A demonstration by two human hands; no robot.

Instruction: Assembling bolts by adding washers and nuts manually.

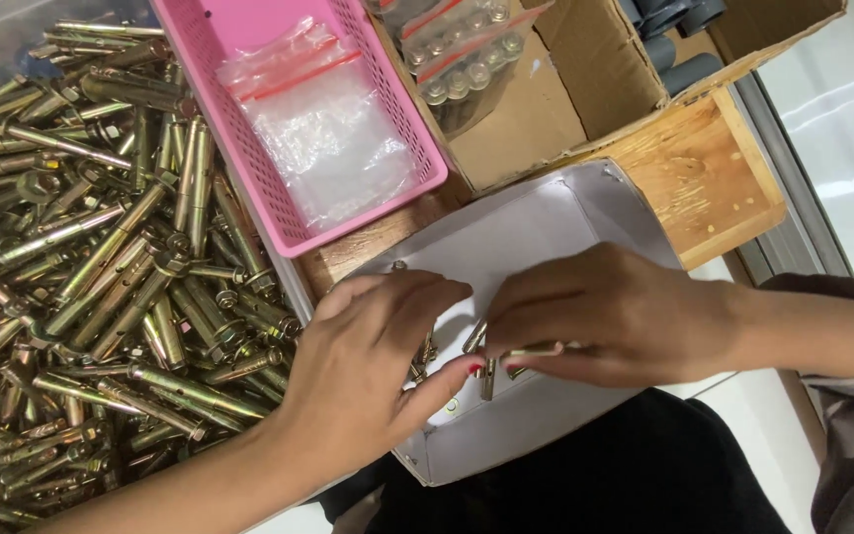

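Head view: looking down on two bare hands working over a small white box, with the person's dark-clad lap below it
Left hand (pixel 368 356): palm down over the near-left part of the box, fingers loosely curled and spread; whether it grips anything under the palm cannot be told
Right hand (pixel 610 316): reaching in from the right, fingers pinched around a few brass-coloured anchor bolts (pixel 491 358), which sit between the two hands
White box (pixel 536 232): open-topped cardboard tray, tilted a little, its bare floor showing beyond the fingers
Bolt pile (pixel 101 287): a large heap of the same yellowish anchor bolts just left of the left hand, filling the left of the frame
Pink basket (pixel 239 129): plastic mesh basket beyond the hands, holding clear zip bags (pixel 323 129) with red seal strips
Cardboard box (pixel 546 109): behind the white box, with bagged bolts (pixel 462 49) leaning inside
Surface: a wooden crate (pixel 714 178) edge beside the cardboard box
Room: pale shiny floor (pixel 842 119) at far right
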